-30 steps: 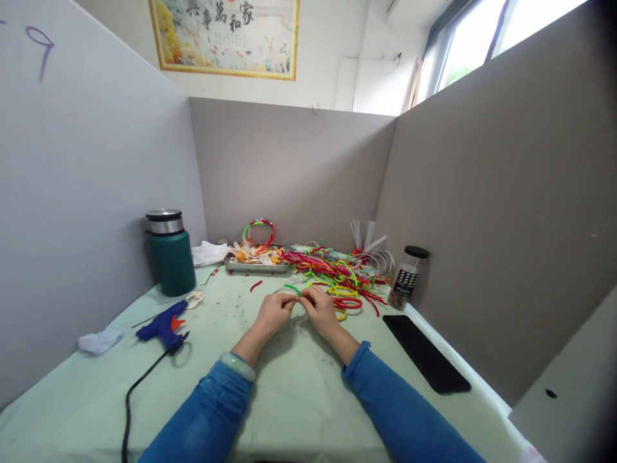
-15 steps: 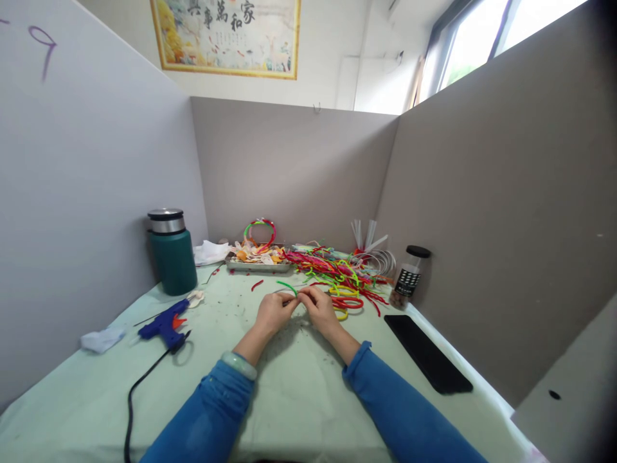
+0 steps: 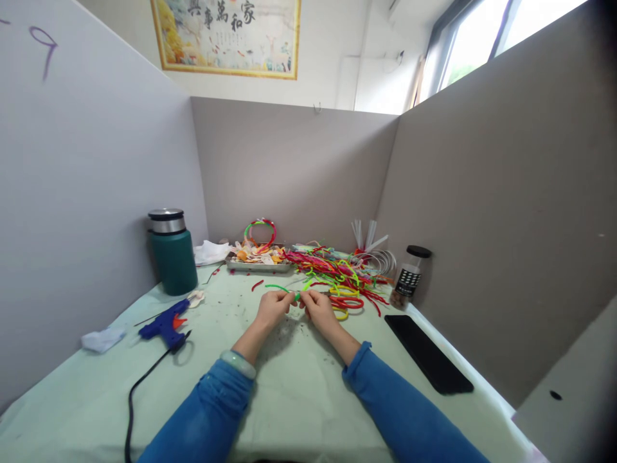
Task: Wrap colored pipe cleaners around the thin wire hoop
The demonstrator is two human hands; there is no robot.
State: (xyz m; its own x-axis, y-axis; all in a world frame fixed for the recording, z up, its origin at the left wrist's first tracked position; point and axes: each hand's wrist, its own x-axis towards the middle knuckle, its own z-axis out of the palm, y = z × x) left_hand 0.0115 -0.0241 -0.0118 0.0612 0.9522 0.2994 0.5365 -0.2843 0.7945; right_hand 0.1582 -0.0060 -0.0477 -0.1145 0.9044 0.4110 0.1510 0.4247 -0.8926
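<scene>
A green pipe cleaner [image 3: 276, 287] runs between my two hands over the middle of the table. My left hand [image 3: 274, 308] pinches it, with one end sticking out to the left past the fingers. Close beside, my right hand [image 3: 318, 307] has its thumb and fingertips closed at the other side of the green piece. A yellow-green tip [image 3: 307, 284] shows just above the right fingers; whether it belongs to the held piece I cannot tell. Right of that hand lie scissors with red handles [image 3: 348, 302] and yellow-handled ones [image 3: 343, 291]. A short red piece [image 3: 257, 285] lies left of the fingers.
Behind the hands are a heap of coloured pipe cleaners [image 3: 332, 267] and a metal tray [image 3: 260, 266] of small pieces. To the left stand a green flask [image 3: 173, 260] and a blue glue gun [image 3: 166, 323] with its cord. On the right are a jar [image 3: 409, 280] and a black phone-like slab [image 3: 428, 354].
The green pipe cleaner's free end has swung lower and further left. My fingertips have moved slightly apart, and green now shows between them.
</scene>
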